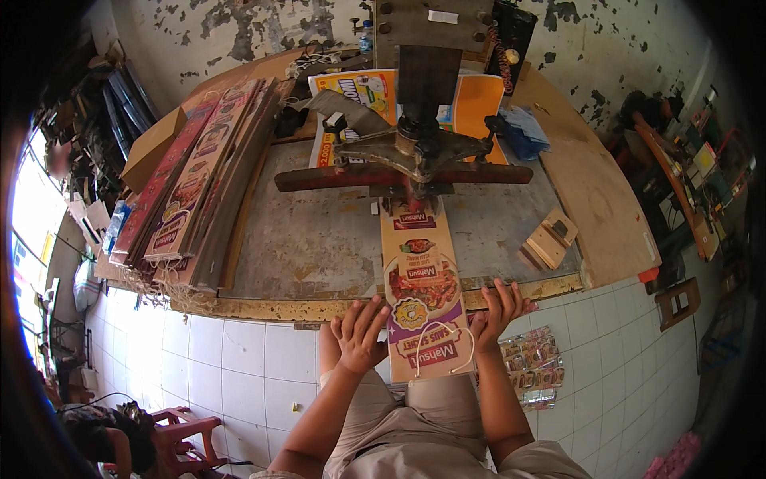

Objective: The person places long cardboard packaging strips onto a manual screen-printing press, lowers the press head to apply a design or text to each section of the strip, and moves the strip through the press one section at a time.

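Card strip: long printed card (424, 307), flat on the grey bench top (319, 239), near end overhanging the yellow front edge (263, 310) toward the lap.
Long axis: runs straight away from the person; far end goes in under the press (415, 152), at the red crossbar (335, 177).
Card vs fingers: lies between the two hands, inward of both; to the right of the left hand (363, 331), to the left of the right hand (496, 311).
Nearer hand: neither clearly; both sit right at the long edges.
Left fingers: spread, slightly curved, not clenched, along the left edge; firm contact, can't tell.
Right fingers: extended and loose, thumb by the right edge; pressure, can't tell.
Cord: white loop (420, 351) across the card's near end.
Card stack: similar long cards (195, 176) on the bench's left side, strings hanging off the near ends.
Wood block: small, pale (549, 239), on the bench right of the card, well apart from the right hand.
Box: brown cardboard (154, 148), beside the stack; inside not visible.
Bottle: clear plastic (366, 37), back of bench; contents too small to tell.
Packets: small printed ones (531, 363) on the tiled floor (247, 359), right of the legs.
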The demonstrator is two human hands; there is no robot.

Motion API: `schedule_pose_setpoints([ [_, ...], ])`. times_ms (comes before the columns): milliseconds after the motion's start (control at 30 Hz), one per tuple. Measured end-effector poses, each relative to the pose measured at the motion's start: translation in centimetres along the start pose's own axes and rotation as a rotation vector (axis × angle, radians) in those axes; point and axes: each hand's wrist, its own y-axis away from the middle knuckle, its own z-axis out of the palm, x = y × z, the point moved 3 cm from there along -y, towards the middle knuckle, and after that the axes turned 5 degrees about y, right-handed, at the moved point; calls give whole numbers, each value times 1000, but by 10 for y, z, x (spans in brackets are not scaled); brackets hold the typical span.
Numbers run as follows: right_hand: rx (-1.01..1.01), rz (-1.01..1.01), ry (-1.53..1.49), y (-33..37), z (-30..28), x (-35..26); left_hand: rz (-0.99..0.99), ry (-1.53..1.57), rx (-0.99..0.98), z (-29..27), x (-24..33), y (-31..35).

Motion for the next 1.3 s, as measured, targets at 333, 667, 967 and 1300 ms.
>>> schedule_pose_setpoints([
  [333, 1, 1, 13, -1, 0, 0, 11, -14, 10, 2, -1, 1],
  [667, 12, 6, 12, -1, 0, -1, 15, -8, 10, 2, -1, 1],
  [967, 17, 13, 17, 0, 0, -1, 19, -17, 20, 2, -2, 1],
  [1300, 27, 18, 9, -1, 2, -2, 21, -22, 25, 2, -1, 1],
])
